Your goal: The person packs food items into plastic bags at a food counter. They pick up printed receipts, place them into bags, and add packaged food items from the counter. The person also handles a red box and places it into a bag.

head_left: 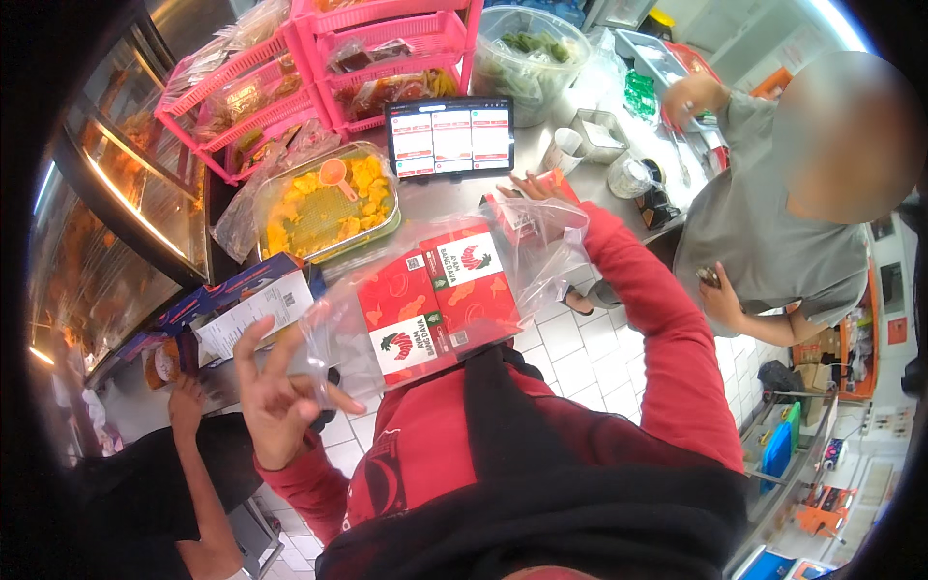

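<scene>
Two red printed cardboard food boxes (438,301) lie side by side in a clear plastic bag (348,290) before me, at the counter's near edge. My left hand (279,395) is raised at the bag's left end, fingers spread; whether it touches the plastic cannot be told. Beyond the bag's right end, my right hand (540,190) reaches onto a smaller red box (515,217), partly hidden by the clear plastic. Its fingers rest over the box, but a firm grip is not plain. A tablet (450,138) stands upright behind the boxes.
Left lie a metal tray (326,203) of yellow food with an orange scoop (334,172), and a purple box (239,290) with a paper slip. Pink baskets (319,87), a glass display case (138,152) and a tub of greens (533,51) stand behind. Co-workers stand right and lower left.
</scene>
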### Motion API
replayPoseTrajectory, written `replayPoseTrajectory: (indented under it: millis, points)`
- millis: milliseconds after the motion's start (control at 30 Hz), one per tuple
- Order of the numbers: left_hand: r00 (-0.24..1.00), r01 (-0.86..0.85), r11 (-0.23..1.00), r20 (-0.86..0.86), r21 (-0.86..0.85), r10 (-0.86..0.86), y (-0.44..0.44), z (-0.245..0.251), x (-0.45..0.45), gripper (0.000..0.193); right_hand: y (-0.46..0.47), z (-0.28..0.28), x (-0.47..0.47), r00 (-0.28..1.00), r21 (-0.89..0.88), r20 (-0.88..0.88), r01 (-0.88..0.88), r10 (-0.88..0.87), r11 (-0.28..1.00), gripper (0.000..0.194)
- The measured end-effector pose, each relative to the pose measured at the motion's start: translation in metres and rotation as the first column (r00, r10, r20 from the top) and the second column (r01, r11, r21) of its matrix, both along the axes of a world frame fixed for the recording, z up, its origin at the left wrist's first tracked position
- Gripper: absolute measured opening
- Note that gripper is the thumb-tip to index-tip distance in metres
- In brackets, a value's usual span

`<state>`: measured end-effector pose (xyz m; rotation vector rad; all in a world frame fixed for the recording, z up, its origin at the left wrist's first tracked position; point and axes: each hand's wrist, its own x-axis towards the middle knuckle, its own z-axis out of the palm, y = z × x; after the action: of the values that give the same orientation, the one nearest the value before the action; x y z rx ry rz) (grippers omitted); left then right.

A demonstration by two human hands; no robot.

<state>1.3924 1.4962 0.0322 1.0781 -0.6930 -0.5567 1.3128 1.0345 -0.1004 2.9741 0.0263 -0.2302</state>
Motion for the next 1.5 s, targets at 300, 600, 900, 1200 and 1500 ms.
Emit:
replayPoseTrajectory:
  millis: [300,600,900,1200,1500]
  points:
    - [0.979,-0.200,0.979,-0.041,0.047,0.202,-0.004,-0.006,-0.008,0.085,-0.041,-0.029,-0.007,0.924,0.539,0.152,0.220,-0.350,0.813,0.091]
    - [0.942,-0.329,0.918,0.145,0.222,0.303,-0.002,-0.003,-0.002,0.066,0.019,-0.069,-0.028,0.927,0.129,0.290,0.207,-0.236,0.970,0.075]
    - [0.697,-0.633,0.770,0.495,0.083,0.519,-0.010,0.021,-0.021,0.037,0.006,-0.059,-0.105,0.924,0.070,0.198,0.319,-0.326,0.945,0.077]
    - [0.607,0.740,0.565,-0.003,0.365,-0.795,-0.137,0.015,-0.070,0.033,-0.017,-0.074,-0.160,0.358,0.723,0.373,0.465,-0.856,0.510,0.069]
    - [0.842,0.539,0.683,-0.330,0.494,-0.426,-0.281,-0.099,-0.151,0.057,-0.025,-0.093,-0.182,0.262,0.921,-0.384,0.035,-0.885,-0.389,0.079]
